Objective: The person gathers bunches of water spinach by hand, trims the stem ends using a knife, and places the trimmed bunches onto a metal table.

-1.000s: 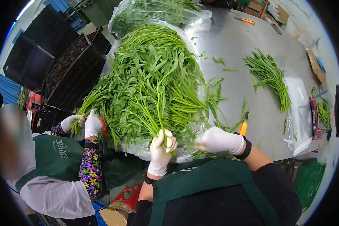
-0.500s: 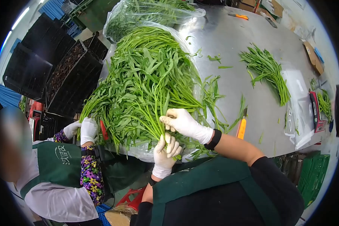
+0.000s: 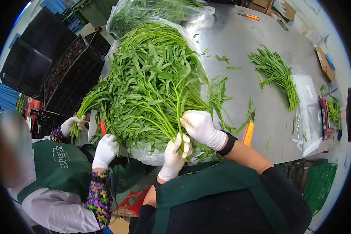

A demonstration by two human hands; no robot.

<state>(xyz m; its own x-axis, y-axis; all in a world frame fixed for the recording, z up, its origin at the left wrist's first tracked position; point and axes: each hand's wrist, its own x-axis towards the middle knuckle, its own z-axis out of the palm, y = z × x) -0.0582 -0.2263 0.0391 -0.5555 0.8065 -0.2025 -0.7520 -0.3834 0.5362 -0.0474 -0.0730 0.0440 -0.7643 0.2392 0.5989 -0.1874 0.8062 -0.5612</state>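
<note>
A large heap of leafy green stems (image 3: pixel 144 78) lies on clear plastic at the table's near left. Both of my hands wear white gloves. My left hand (image 3: pixel 174 156) is closed around the lower ends of several green stems at the heap's near edge. Just above and to the right, my right hand (image 3: pixel 200 126) pinches a stem, its fingertips near my left hand. To the right of my hands, a yellow-orange knife (image 3: pixel 249 133) rests on the metal table (image 3: pixel 269 113). Farther right lies a separate bunch of greens (image 3: pixel 276 72).
At left, a co-worker's gloved hands (image 3: pixel 106 150) hold stems and a red-handled tool (image 3: pixel 103 127). Black crates (image 3: pixel 68 70) stand behind. A red scale (image 3: pixel 327 119), plastic bags (image 3: pixel 306 105) and a second orange knife (image 3: pixel 249 16) are on the table.
My hands have moved slightly right, still on the stems. The co-worker's hands have separated, one drawing a bunch left and the other moving lower beside the red-handled tool.
</note>
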